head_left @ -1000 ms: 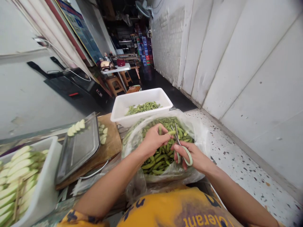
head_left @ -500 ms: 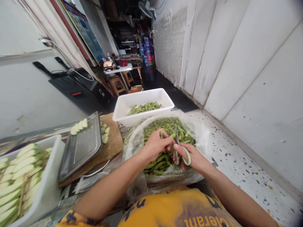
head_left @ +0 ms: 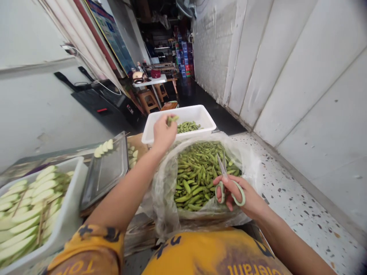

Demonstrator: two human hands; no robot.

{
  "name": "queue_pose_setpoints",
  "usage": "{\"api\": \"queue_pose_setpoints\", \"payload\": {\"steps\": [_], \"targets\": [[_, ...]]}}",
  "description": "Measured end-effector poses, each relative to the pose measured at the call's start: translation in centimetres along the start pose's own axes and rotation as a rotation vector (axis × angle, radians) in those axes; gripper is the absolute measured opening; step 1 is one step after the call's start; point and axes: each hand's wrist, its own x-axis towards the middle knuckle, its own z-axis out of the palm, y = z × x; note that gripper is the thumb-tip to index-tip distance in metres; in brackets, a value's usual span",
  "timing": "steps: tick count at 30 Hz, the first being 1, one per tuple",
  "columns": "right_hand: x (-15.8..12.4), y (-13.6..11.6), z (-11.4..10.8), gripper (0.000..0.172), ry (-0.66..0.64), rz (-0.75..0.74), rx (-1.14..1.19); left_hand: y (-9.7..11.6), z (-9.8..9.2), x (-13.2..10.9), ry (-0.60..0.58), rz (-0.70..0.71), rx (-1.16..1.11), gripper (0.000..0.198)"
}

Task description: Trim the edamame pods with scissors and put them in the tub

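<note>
With our left hand (head_left: 165, 131) we pinch at least one green pod (head_left: 172, 120) between closed fingertips, above the left part of the white tub (head_left: 196, 110). The pod's long axis runs nearly crosswise, its free end pointing right. Our right hand (head_left: 239, 189) is curled around the handles of the scissors (head_left: 223, 169), fingers in the loops, over the right side of the pile of pods (head_left: 195, 179) in the plastic bag (head_left: 166, 191). The scissors' long axis slants forward and leftward: blades slightly parted, tips away from us, loops toward us.
</note>
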Motion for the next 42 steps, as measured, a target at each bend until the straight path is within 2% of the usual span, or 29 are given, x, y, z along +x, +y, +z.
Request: {"api": "queue_pose_setpoints", "payload": {"steps": [1,3,5,6,8,10,11,12,14,18,21,23,27,31,33,36,40,42], "targets": [[-0.2,-0.1,-0.1,0.05,-0.001,-0.005,0.004,-0.1,-0.5,1.2,0.048,0.049,0.148,0.043],[-0.6,-0.2,-0.4,0.049,0.004,-0.011,0.009,-0.4,-0.9,2.3,0.032,0.142,0.493,0.05],[-0.9,-0.2,-0.8,0.049,0.027,-0.016,0.018,-0.3,-0.3,1.6,-0.063,0.245,0.673,0.051],[-0.9,-0.2,-1.0,0.049,0.042,-0.02,0.024,-0.2,0.3,0.7,-0.131,0.296,0.679,0.047],[-1.0,-0.2,-1.4,0.047,0.061,-0.032,0.033,0.1,1.7,-1.6,-0.354,0.396,0.736,0.031],[-1.1,-0.3,-1.6,0.046,0.058,-0.043,0.033,0.4,3.1,-3.8,-0.613,0.427,0.854,0.017],[-1.1,-0.3,-1.6,0.045,0.055,-0.045,0.03,0.3,3.6,-4.7,-0.706,0.423,0.935,0.015],[-1.2,-0.3,-1.5,0.045,0.053,-0.045,0.023,0.2,3.9,-5.4,-0.768,0.421,1.015,0.018],[-1.3,-0.2,-1.4,0.046,0.057,-0.041,0.005,-0.4,4.3,-6.3,-0.809,0.44,1.088,0.024],[-1.4,0.0,-1.2,0.047,0.066,-0.039,-0.024,-1.9,4.1,-7.3,-0.856,0.495,0.97,0.036],[-1.4,0.0,-1.1,0.048,0.067,-0.049,-0.038,-2.7,3.8,-7.6,-0.821,0.524,0.83,0.025],[-1.4,-0.1,-1.1,0.049,0.055,-0.042,-0.06,-3.1,3.6,-7.5,-0.764,0.473,0.667,0.021],[-1.1,0.1,-1.0,0.047,-0.008,-0.008,-0.135,-4.2,3.9,-6.5,-0.575,0.297,0.311,0.022],[-0.7,1.0,-1.0,0.043,-0.093,0.009,-0.21,-4.5,4.5,-6.3,-0.453,0.199,0.078,0.018],[-0.5,1.3,-1.0,0.043,-0.107,0.013,-0.227,-4.0,4.6,-6.8,-0.476,0.1,-0.072,0.018],[-0.5,1.2,-0.8,0.044,-0.111,0.022,-0.239,-2.7,4.3,-7.8,-0.578,-0.029,-0.233,0.021],[-0.4,0.6,-0.3,0.045,-0.109,0.04,-0.241,-1.2,3.9,-8.7,-0.61,-0.078,-0.271,0.025],[-0.4,0.3,-0.1,0.045,-0.103,0.047,-0.25,-0.9,3.9,-9.0,-0.669,-0.118,-0.282,0.026]]}}
